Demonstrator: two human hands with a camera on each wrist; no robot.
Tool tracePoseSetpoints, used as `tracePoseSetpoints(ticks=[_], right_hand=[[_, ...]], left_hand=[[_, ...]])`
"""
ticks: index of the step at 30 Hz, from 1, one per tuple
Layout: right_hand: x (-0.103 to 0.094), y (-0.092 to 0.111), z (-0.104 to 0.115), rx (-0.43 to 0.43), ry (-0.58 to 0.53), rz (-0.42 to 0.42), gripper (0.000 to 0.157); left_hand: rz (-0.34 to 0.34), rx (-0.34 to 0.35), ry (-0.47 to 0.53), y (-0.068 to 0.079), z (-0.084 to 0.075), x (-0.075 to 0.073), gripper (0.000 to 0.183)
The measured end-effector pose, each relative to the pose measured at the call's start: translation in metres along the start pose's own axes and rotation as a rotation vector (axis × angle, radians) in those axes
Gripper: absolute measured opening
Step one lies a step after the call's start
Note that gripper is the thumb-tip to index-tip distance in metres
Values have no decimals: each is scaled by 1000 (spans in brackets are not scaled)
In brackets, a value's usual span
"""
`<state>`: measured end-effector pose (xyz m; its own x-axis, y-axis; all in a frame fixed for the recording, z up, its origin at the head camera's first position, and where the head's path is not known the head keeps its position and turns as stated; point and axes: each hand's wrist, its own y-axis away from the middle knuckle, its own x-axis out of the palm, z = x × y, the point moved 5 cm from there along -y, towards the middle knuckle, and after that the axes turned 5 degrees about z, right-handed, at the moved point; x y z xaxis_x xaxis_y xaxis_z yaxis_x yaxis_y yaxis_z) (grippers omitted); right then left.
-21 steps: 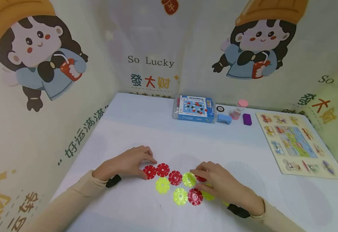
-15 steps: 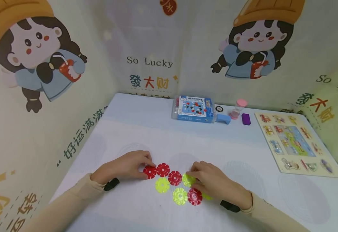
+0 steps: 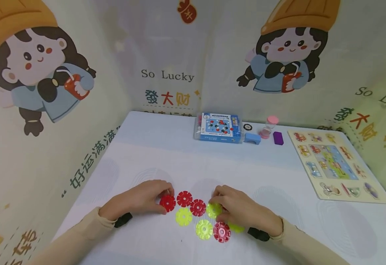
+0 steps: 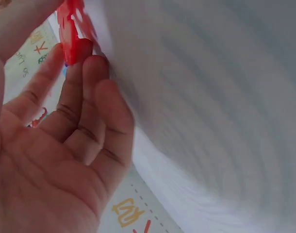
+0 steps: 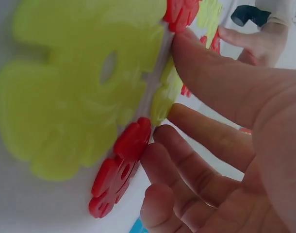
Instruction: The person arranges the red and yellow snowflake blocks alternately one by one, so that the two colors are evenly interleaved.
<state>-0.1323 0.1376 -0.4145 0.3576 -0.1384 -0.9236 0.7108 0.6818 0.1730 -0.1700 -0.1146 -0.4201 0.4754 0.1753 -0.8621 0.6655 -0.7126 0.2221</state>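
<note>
In the head view my left hand [image 3: 140, 198] pinches the leftmost red notched plastic disc [image 3: 168, 200] between thumb and fingers. The left wrist view shows this red disc edge-on at the fingertips. My right hand [image 3: 242, 206] has thumb and index finger at opposite edges of a yellow-green disc [image 3: 213, 211]. Between the hands lie a red disc [image 3: 184, 199], another red one [image 3: 198, 208] and a yellow-green one [image 3: 184, 216]. Nearer me are a yellow-green disc [image 3: 204, 229] and a red disc [image 3: 222, 232]. A further red disc [image 5: 121, 170] beside the right fingers is hidden in the head view.
At the back of the white table stand a blue-labelled box [image 3: 218, 127], a blue arch block [image 3: 252, 138], a pink-capped sand timer [image 3: 269, 127] and a purple block [image 3: 278, 138]. A wooden picture puzzle board [image 3: 338, 165] lies at the right. Printed cloth walls enclose the table.
My left fingers have closed on the leftmost red disc and drawn it slightly away from its neighbour. The right hand has shifted left onto the yellow-green disc. The head view has tilted slightly.
</note>
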Motion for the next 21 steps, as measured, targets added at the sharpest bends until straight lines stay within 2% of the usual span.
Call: tracePoseSetpoints(ticks=[8,16,19,21], right_hand=[[-1,-4,-2,-29,-12,48,50],[0,-4,-3,-56,-27,50,43],[-1,-4,-3,-62,-18,60,44],[-1,-4,-3,-63,-14,65,44]], left_hand=[[-33,65,-48,5,0,0,54],[-85,100,-134,3,-3,-3,45],[-121,104,-192,1,-2,-9,42],[-141,96,-218,-5,2,-20,42]])
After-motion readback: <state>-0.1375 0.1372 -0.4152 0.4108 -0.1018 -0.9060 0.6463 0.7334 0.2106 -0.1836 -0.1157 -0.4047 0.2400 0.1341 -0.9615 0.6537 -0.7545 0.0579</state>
